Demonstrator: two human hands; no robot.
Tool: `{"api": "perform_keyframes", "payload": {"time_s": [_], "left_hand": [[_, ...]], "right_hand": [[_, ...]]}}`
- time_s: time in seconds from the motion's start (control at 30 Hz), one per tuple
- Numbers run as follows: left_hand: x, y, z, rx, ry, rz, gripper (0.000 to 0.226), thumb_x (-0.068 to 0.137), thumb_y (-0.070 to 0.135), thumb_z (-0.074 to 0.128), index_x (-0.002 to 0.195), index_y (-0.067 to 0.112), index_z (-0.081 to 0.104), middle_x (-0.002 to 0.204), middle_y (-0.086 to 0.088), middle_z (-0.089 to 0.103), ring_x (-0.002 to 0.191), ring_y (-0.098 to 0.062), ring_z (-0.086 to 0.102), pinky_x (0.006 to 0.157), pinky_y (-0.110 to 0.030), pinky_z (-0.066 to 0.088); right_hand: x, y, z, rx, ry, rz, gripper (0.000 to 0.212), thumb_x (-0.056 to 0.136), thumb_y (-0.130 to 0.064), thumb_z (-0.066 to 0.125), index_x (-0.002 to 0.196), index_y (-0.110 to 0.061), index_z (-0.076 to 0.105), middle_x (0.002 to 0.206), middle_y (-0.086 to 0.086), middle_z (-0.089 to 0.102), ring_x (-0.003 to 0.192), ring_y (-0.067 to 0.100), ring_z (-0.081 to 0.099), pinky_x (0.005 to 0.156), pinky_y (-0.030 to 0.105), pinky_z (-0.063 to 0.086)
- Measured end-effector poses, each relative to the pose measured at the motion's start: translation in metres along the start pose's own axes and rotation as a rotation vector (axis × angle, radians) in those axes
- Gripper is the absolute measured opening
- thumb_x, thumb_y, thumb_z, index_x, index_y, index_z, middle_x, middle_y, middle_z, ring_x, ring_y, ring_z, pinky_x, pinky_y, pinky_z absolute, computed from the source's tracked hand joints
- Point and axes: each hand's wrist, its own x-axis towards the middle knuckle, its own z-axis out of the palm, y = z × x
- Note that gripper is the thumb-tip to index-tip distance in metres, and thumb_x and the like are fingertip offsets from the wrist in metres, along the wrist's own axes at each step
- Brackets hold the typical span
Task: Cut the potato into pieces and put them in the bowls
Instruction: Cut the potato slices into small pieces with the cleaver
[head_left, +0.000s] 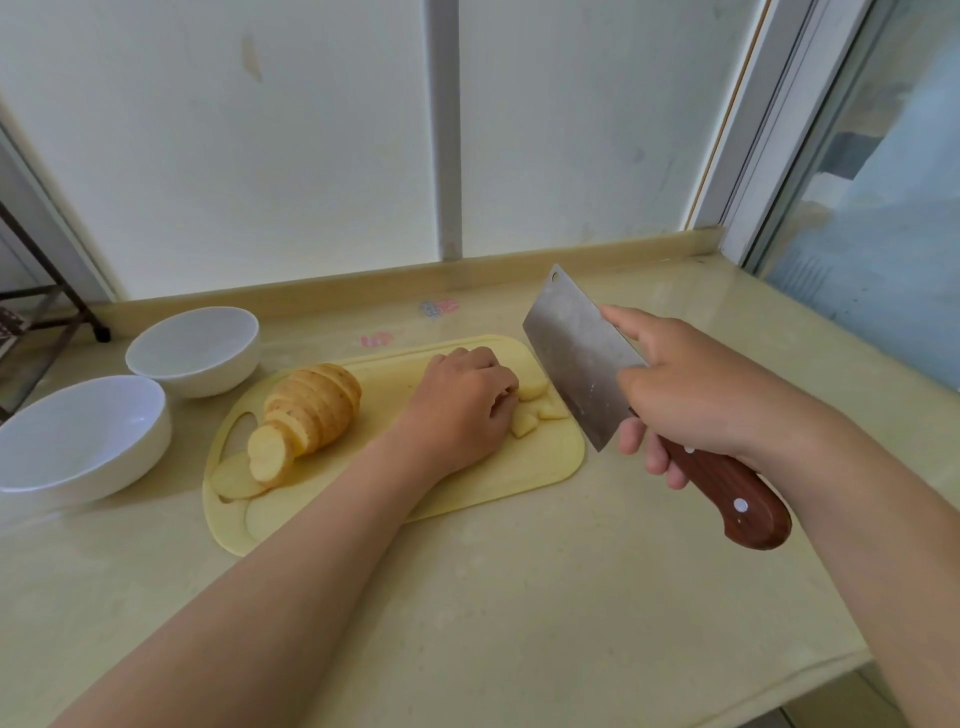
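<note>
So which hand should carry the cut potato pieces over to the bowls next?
Left. The left hand has its fingers curled over the cut pieces, the bowls sit on its side, and the right hand is gripping the cleaver.

Single view here, worn on the head, looking forward and steeply down over the tabletop. It's close in: the left forearm and the right forearm enter from the bottom edge, large in the frame. The cutting board sits around the middle, and a bowl is cropped by the left edge. It's a wide lens, so the wall panels and window frame behind splay outward.
</note>
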Motion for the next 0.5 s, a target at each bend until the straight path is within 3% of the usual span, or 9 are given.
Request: {"api": "perform_keyframes", "payload": {"time_s": [0.13,0.23,0.5], "left_hand": [[0.001,0.004,0.001,0.035,0.022,-0.069,0.022,0.093,0.030,0.057,0.109,0.022,0.071,0.107,0.002,0.061,0.101,-0.023,0.050,0.090,-0.036,0.032],[0.004,0.006,0.002,0.020,0.009,-0.123,0.017,0.093,0.031,0.055,0.105,0.025,0.067,0.109,0.007,0.058,0.103,-0.021,0.046,0.091,-0.035,0.030],[0.004,0.008,0.001,-0.081,0.020,-0.131,0.006,0.090,0.023,0.060,0.093,0.024,0.066,0.088,0.012,0.064,0.095,-0.016,0.047,0.083,-0.030,0.023]], "right_hand": [[0.002,0.001,0.000,-0.010,-0.007,-0.008,0.084,0.095,-0.002,0.034,0.162,-0.050,0.018,0.073,0.018,0.071,0.042,0.020,0.061,0.044,0.030,0.052],[0.005,-0.001,0.001,-0.016,-0.006,-0.019,0.084,0.095,-0.001,0.034,0.162,-0.050,0.018,0.073,0.018,0.071,0.042,0.020,0.061,0.044,0.029,0.052],[0.028,-0.018,0.009,-0.078,0.015,-0.087,0.086,0.094,-0.001,0.033,0.163,-0.048,0.015,0.076,0.017,0.072,0.044,0.018,0.064,0.046,0.029,0.054]]}}
